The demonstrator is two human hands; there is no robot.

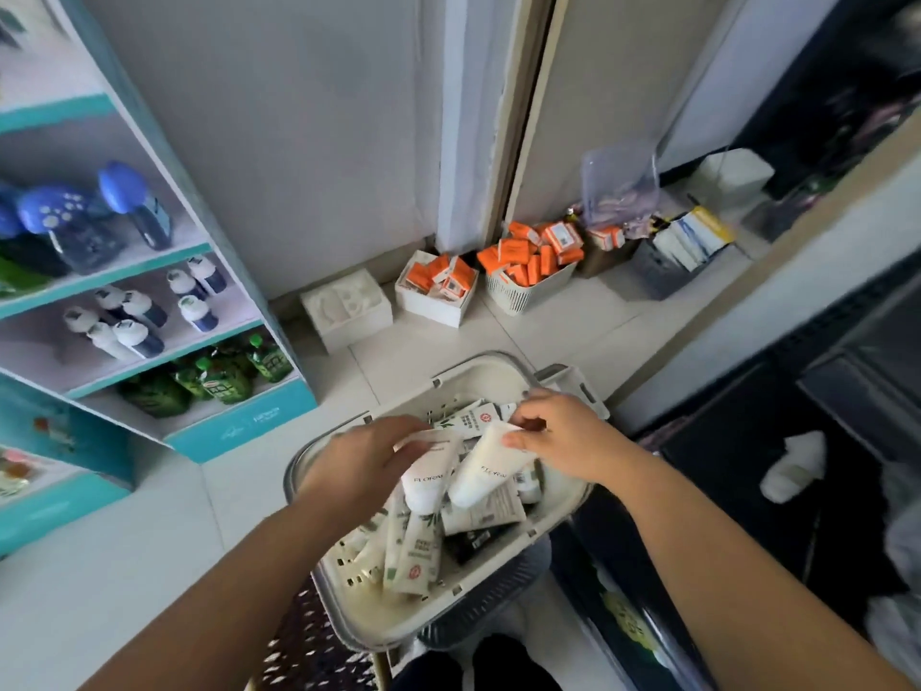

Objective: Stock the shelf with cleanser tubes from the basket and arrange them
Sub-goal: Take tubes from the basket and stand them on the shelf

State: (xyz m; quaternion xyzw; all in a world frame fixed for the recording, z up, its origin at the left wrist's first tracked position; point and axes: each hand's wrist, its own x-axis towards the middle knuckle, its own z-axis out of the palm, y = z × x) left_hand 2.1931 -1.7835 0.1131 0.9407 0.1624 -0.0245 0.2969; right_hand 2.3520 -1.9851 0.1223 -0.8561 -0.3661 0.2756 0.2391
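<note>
Over the basket (319,456), my left hand (359,461) has its grip closed on one white tube (428,478) and my right hand (563,436) pinches another tube (481,473) by its crimped end. More tubes (413,546) lie loose in the basket; the shelf (239,426) stands to the left

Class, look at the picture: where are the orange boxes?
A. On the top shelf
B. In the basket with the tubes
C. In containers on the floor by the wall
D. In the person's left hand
C: the orange boxes fill white containers standing on the floor beside the wall.
</note>
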